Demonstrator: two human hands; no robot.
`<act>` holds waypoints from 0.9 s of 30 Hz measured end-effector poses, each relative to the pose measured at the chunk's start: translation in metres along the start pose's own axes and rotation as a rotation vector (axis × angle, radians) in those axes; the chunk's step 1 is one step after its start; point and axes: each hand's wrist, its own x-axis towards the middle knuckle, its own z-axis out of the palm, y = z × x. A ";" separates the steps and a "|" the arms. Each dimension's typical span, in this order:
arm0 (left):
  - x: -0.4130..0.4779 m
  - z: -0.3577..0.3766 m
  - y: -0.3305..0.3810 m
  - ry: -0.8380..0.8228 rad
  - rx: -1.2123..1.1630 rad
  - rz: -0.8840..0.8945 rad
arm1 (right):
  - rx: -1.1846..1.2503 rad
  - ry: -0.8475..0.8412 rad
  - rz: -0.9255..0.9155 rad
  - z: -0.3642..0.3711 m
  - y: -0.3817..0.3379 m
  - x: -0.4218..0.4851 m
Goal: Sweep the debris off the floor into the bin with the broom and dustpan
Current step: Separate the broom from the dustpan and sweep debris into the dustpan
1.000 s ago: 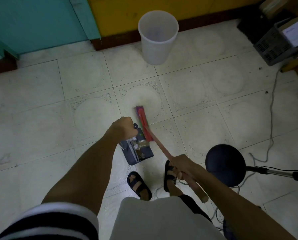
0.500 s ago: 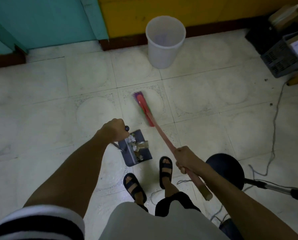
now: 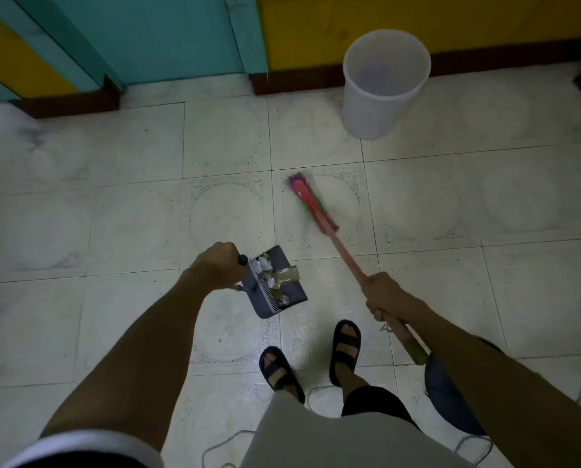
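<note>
My left hand (image 3: 216, 265) grips the handle of a dark dustpan (image 3: 275, 285), held just above the tiled floor. Crumpled paper and brown scraps of debris (image 3: 279, 276) lie in the pan. My right hand (image 3: 385, 295) is closed around the red stick of the broom (image 3: 336, 241). The broom's red and purple head (image 3: 311, 204) rests on the tile ahead of the pan, apart from it. A white plastic bin (image 3: 383, 86) stands upright by the far wall, to the right of the broom head, its inside looking bare.
My sandalled feet (image 3: 312, 359) stand just behind the dustpan. A dark round stool seat (image 3: 451, 396) sits under my right forearm. Thin cords (image 3: 221, 444) trail on the floor near me. A teal door (image 3: 154, 35) and a yellow wall (image 3: 316, 25) close off the far side.
The view has swung left, so the bin now sits further right. The broom head has moved away from the dustpan toward the bin. The loaded pan stays in my left hand.
</note>
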 end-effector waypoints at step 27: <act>0.012 -0.010 -0.010 0.003 -0.060 0.060 | 0.205 -0.091 0.063 0.057 -0.005 -0.085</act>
